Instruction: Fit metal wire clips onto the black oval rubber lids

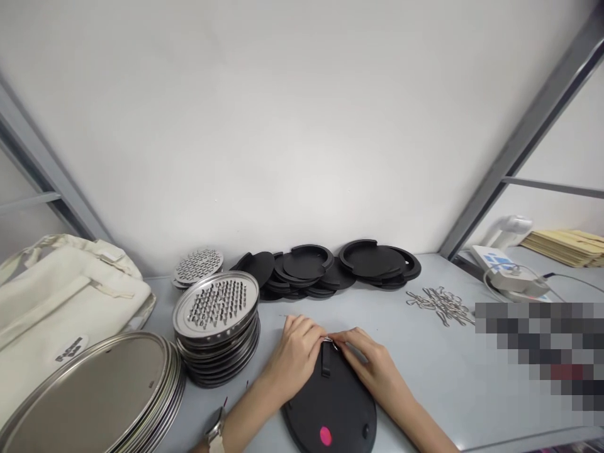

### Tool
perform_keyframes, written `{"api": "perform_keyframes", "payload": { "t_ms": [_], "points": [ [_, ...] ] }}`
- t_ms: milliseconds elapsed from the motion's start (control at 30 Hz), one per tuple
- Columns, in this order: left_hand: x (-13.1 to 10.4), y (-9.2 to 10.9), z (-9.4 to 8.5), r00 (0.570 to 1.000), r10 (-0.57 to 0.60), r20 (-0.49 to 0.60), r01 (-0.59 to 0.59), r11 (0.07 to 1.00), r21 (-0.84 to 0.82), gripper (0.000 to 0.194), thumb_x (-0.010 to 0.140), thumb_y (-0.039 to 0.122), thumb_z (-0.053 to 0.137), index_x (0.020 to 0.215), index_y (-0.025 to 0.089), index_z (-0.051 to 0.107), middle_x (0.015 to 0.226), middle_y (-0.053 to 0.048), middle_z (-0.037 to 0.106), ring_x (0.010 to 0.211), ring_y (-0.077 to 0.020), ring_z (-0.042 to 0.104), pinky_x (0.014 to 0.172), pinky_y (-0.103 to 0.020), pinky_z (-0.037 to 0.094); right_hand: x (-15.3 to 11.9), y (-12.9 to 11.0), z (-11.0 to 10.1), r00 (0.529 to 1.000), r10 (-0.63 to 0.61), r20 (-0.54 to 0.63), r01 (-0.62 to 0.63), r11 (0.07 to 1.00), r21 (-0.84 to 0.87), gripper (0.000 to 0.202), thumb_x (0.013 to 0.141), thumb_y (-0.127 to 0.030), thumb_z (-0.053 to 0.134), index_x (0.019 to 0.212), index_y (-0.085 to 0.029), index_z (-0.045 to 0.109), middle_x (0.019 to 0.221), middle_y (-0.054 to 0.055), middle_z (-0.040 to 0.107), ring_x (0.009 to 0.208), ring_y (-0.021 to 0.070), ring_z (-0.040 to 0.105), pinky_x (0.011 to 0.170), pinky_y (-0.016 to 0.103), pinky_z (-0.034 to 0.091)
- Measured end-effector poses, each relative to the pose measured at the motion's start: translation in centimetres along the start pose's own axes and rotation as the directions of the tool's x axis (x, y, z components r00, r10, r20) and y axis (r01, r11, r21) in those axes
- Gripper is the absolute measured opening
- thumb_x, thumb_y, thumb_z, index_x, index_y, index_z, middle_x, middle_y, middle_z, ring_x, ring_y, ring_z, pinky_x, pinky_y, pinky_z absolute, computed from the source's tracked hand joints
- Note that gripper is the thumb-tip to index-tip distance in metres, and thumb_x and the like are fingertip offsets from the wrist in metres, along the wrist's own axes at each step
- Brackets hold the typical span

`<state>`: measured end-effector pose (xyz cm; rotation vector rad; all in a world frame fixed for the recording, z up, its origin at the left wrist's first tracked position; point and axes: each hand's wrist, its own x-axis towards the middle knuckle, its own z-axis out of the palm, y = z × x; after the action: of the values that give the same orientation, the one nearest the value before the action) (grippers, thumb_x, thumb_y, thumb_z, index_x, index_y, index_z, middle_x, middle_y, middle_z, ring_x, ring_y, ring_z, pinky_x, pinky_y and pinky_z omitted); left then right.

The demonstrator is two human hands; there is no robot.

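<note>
A black rounded board (330,402) lies on the table in front of me, with a pink round sticker (325,435) near its lower end and a dark strip (326,360) near its top. At the top edge sits a small silvery wire hook (329,340), partly covered by my fingers. My left hand (299,352) pinches it from the left, fingers pressed together. From the right, my right hand (365,357) closes its fingertips on the other side of it. Both hands rest against the board's upper edge. A pile of similar wire hooks (441,305) lies to the right.
Stacked metal grater discs (216,305) stand left of my hands, beside a stack of large round metal trays (94,396). Black round holders (304,264) line the wall. A cream bag (70,283) lies far left; a white box (497,264) with cables is at right.
</note>
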<state>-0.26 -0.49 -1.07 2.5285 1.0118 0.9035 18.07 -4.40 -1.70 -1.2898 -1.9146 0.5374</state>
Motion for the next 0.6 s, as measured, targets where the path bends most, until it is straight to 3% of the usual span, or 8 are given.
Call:
{"api": "perform_keyframes", "payload": {
  "t_ms": [300, 600],
  "points": [
    [-0.25, -0.26, -0.26, 0.998, 0.032, 0.055, -0.035, 0.998, 0.058, 0.019, 0.092, 0.011, 0.039, 0.088, 0.018, 0.056, 0.084, -0.003, 0.056, 0.082, -0.0171, 0.049, 0.077, -0.032, 0.037, 0.55, 0.16, 0.19, 0.998, -0.065, 0.025, 0.067, 0.995, -0.077, 0.018, 0.094, -0.021, 0.040, 0.095, -0.023, 0.058, 0.088, 0.005, 0.062, 0.085, 0.0197, 0.058, 0.074, 0.032, 0.049],
    [-0.24, -0.67, 0.30, 0.996, -0.091, -0.007, 0.089, 0.986, -0.141, 0.011, 0.089, 0.014, 0.046, 0.083, 0.019, 0.054, 0.080, 0.000, 0.058, 0.080, -0.0154, 0.052, 0.081, -0.032, 0.039, -0.32, 0.48, 0.38, 0.994, -0.105, -0.022, 0.104, 0.993, -0.056, 0.022, 0.094, -0.020, 0.038, 0.107, -0.026, 0.055, 0.092, 0.006, 0.063, 0.086, 0.0198, 0.059, 0.074, 0.032, 0.050]
  ]
}}
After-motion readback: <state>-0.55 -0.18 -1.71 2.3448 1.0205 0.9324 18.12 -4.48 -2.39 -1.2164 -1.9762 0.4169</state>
